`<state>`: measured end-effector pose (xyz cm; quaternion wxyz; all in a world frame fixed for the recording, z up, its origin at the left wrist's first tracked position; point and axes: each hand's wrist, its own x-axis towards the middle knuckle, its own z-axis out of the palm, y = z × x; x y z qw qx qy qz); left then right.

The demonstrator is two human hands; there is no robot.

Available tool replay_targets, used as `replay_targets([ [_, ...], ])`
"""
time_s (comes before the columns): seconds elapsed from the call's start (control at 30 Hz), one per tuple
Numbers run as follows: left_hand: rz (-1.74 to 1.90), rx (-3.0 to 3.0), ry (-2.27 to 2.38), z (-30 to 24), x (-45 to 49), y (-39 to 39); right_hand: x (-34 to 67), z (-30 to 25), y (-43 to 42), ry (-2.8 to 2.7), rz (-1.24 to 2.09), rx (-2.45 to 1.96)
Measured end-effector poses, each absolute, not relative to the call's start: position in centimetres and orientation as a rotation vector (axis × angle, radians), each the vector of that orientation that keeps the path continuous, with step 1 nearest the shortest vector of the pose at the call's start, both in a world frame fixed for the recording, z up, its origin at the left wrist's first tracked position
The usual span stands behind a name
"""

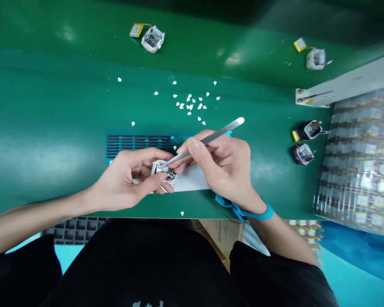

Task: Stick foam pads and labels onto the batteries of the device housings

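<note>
My left hand [136, 177] grips a small white device housing [164, 169] with its circuit board showing, thumb on the near side and fingers round the back. In my right hand [217, 160] are metal tweezers [224, 130], held like a pen and slanting down to the left. Their tips are at the inside of the housing; whether they pinch something there is too small to tell. Under the hands lie a white sheet [193, 179] and a blue sheet with dark strips [137, 145]. A blue strap [259, 213] circles my right wrist.
Several small white round pieces [190, 106] lie scattered on the green mat [67, 111]. Behind them is an open white housing [152, 39] with a battery [136, 30]. At right are another white housing [316, 59], a black one [310, 129], a purple one [303, 153] and stacked clear trays [358, 166].
</note>
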<state>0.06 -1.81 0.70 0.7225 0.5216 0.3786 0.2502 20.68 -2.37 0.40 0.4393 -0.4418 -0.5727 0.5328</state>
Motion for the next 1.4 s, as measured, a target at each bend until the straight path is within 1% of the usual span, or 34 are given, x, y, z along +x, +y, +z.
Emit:
replay_targets([
  [0.1,0.59,1.145,0.873,0.8,0.0,-1.8,20.7,0.1,-2.9,-1.552,1.121,-1.075],
  [0.27,0.662,1.325,0.971,1.0,-0.7,-1.2,21.4,-0.4,-3.1,-1.414,0.554,-1.03],
  [0.33,0.733,1.367,1.048,1.0,-1.1,-0.7,21.8,-0.3,-2.6,-1.493,0.45,-1.087],
  [0.43,0.79,1.527,1.129,0.7,-1.7,0.2,22.2,-0.1,-1.7,-1.776,0.526,-1.185],
  [0.53,0.762,1.88,1.136,0.2,-2.1,0.8,22.5,-0.3,-0.9,-1.933,0.672,-1.24],
  [0.63,0.716,2.165,1.013,-0.4,-2.0,1.1,22.9,-0.7,-0.5,-1.95,0.743,-1.247],
  [0.83,0.615,2.415,0.861,-2.2,-1.7,1.1,23.3,-1.0,-0.2,-1.937,0.787,-1.227],
  [1.07,0.563,2.556,0.848,-3.1,-1.8,1.2,23.4,-2.8,0.1,-2.038,0.643,-1.104],
  [1.27,0.535,2.641,0.816,-3.2,-1.7,1.7,23.8,-2.9,-0.1,-2.066,0.334,-1.002],
  [1.33,0.584,2.693,0.722,-2.7,-1.7,1.7,23.9,-2.4,-0.1,-2.009,0.263,-0.998],
  [1.4,0.719,2.67,0.533,-1.7,-1.8,1.4,23.9,-2.0,-0.2,-2.014,0.192,-0.977],
])
